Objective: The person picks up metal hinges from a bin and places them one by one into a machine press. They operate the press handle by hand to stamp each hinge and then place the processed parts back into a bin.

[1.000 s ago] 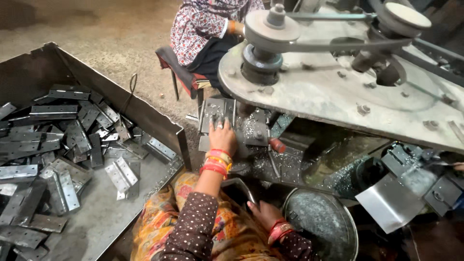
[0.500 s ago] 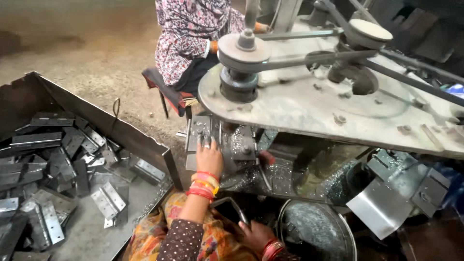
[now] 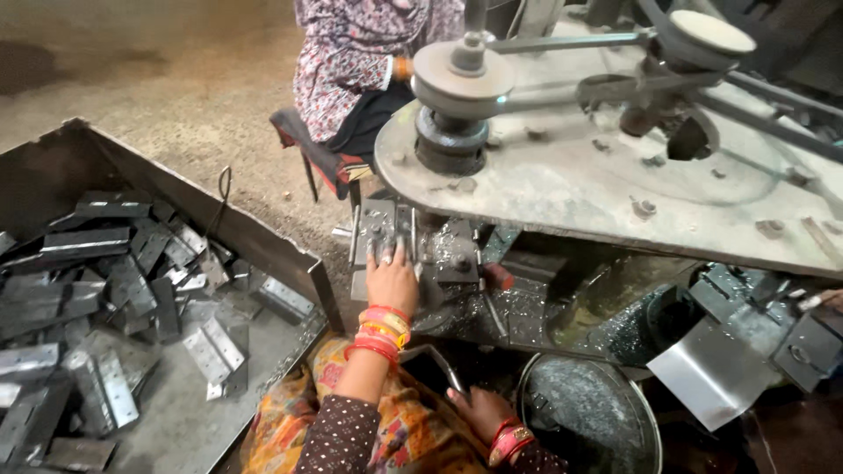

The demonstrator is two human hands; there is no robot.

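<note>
The left hand (image 3: 392, 279) lies flat, fingers stretched out, pressing on a small metal piece (image 3: 379, 230) on the machine bed (image 3: 457, 290) under the big grey plate (image 3: 562, 184). The right hand (image 3: 481, 411) sits low, at about 5 o'clock from the left hand, with fingers curled on a thin metal strip (image 3: 436, 362); how tight the hold is, I cannot tell. A round pan (image 3: 588, 417) is just beside it at 3 o'clock. A bin of flat metal plates (image 3: 105, 290) sits at 9 o'clock. Another person (image 3: 369, 61) sits at 12 o'clock.
</note>
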